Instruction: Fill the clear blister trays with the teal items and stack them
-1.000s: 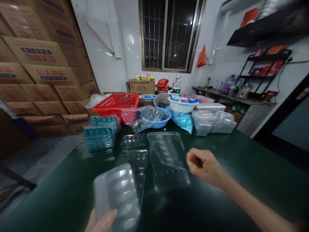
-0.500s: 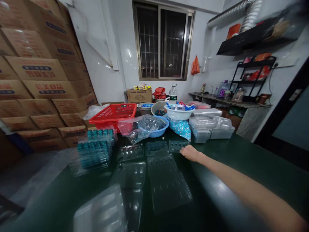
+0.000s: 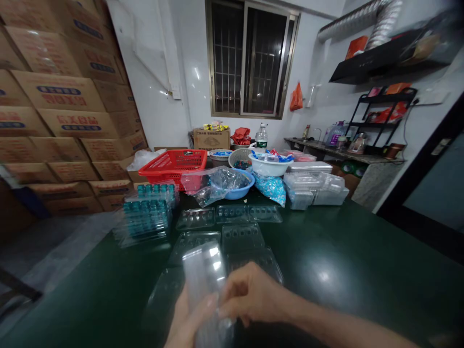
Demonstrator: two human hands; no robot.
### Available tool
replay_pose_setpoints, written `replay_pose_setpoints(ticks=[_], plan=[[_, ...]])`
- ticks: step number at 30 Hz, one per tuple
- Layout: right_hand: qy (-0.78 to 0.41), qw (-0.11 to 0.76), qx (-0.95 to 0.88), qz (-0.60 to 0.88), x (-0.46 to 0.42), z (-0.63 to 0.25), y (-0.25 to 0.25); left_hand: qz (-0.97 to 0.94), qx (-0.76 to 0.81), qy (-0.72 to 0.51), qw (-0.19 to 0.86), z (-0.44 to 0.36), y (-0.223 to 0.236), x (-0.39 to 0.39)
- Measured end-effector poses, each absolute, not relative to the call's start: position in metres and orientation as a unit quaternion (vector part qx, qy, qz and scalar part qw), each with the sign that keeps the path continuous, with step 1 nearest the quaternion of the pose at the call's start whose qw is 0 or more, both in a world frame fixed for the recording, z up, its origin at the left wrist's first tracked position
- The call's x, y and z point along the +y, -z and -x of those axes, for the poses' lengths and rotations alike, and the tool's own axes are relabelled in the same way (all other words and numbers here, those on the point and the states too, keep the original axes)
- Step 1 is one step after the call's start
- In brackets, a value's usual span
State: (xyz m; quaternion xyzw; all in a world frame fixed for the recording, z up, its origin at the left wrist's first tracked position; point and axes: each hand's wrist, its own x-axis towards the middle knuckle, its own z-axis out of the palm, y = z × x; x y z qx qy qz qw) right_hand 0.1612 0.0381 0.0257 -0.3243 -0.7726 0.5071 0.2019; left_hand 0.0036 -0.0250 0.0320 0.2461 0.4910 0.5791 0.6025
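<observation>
A stack of clear plastic blister trays (image 3: 205, 270) stands tilted near the front of the table, blurred by motion. My left hand (image 3: 192, 319) grips it from the left with the thumb across its face. My right hand (image 3: 253, 295) is at the stack's right edge, its fingers pinched on a tray's rim; the exact grip is smeared. Beyond the hands, several single clear trays lie on the green table, among them a back-row tray (image 3: 264, 213), a middle tray (image 3: 242, 238) and a left tray (image 3: 195, 244). My right hand partly covers a nearer tray (image 3: 270, 263).
Filled trays with teal pieces (image 3: 147, 217) are stacked at left. Behind stand a red basket (image 3: 174, 164), a blue basin (image 3: 241, 192), a white basin (image 3: 270, 166) and a bag of blue packets (image 3: 270, 188). More clear trays (image 3: 315, 191) are piled at back right. Cartons (image 3: 72, 121) line the left wall.
My right hand has drawn back from the far-right tray of the back row to the stack. The stack has moved up and rightward into view with my left hand on it.
</observation>
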Motion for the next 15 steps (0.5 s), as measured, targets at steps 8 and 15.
replay_pose_setpoints(ticks=[8, 15], plan=[[-0.721, 0.263, -0.585, 0.263, 0.014, -0.157, -0.021, -0.339, 0.354, -0.557, 0.670, -0.021, -0.036, -0.032], [-0.756, 0.266, -0.545, 0.246, 0.011, -0.153, -0.017, -0.349, 0.360, -0.547, 0.670, -0.023, -0.035, -0.036]])
